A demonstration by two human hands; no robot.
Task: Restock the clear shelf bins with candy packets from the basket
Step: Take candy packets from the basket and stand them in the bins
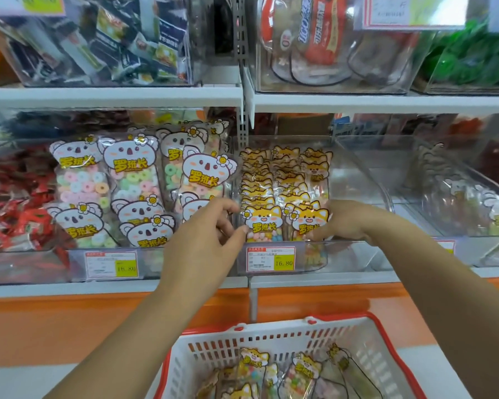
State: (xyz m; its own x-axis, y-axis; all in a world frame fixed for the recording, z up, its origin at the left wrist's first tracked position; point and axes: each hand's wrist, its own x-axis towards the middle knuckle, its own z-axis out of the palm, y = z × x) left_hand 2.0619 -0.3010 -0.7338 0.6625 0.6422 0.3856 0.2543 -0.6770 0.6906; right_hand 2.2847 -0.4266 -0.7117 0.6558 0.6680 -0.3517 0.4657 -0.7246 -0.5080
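Two front fox packets stand in the clear bin, the left hand pinching one's edge and the right hand gripping the other. Ease both rows back upright, leaving room for the stock in the basket.

Both arms reaching forward, left hand fingers curled, thumb extended, right hand fingers curled inward

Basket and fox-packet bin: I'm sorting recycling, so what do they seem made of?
The basket looks like moulded plastic, matte white with a red rim, walls slotted. The bin looks like clear, glossy rigid plastic, perhaps acrylic: packets show through.
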